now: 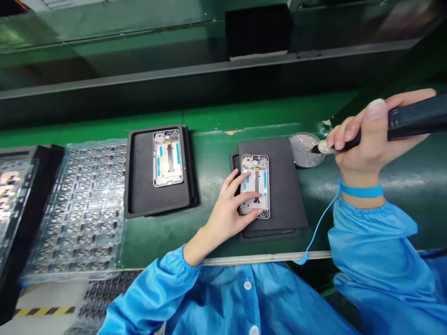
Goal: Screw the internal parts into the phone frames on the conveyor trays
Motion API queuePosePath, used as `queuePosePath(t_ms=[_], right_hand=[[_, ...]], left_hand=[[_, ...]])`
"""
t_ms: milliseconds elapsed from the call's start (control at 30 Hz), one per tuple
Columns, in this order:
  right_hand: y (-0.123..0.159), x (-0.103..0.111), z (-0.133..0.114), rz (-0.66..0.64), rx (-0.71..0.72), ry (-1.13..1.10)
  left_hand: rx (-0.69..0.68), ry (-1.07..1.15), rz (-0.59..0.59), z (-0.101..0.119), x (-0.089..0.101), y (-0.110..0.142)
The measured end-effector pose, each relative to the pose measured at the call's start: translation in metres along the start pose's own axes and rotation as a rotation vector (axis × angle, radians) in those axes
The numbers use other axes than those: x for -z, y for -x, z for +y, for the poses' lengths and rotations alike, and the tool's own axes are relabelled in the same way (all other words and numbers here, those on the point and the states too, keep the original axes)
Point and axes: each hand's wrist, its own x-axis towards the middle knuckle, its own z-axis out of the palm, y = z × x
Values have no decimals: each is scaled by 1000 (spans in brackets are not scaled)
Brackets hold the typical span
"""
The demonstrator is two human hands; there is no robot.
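My left hand (pixel 228 207) lies with its fingers spread over an opened phone frame (pixel 264 200), touching it. Metal plates, a dark flex cable and blue strips show inside the frame, which rests on a dark foam pad (pixel 286 195). My right hand (pixel 366 135) is wrapped round a black electric screwdriver (pixel 412 118), held almost level. Its bit end points left at a round metal dish (pixel 305 160) filled with tiny shiny pieces, probably screws. Whether the tip touches them I cannot tell. A blue strap (pixel 361 190) with a cord circles my right wrist.
Left of the pad, a second opened phone frame (pixel 164 170) lies in a black tray (pixel 139 195). Further left is a clear plastic tray (pixel 80 204) with rows of small metal parts. The green bench (pixel 209 149) ends at a pale front edge close to my body.
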Motion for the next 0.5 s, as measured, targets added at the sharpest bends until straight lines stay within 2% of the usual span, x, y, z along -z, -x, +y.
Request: queuePosePath(t_ms=[100, 200, 367, 500], right_hand=[[-7, 5, 12, 8, -41, 64], [-4, 9, 25, 38, -55, 94], [0, 19, 37, -1, -89, 154], [-3, 27, 41, 9, -44, 158]], left_hand=[[58, 24, -98, 6, 10, -26], [109, 51, -189, 9, 18, -37], [132, 87, -171, 7, 14, -32], [106, 109, -175, 3, 11, -28]])
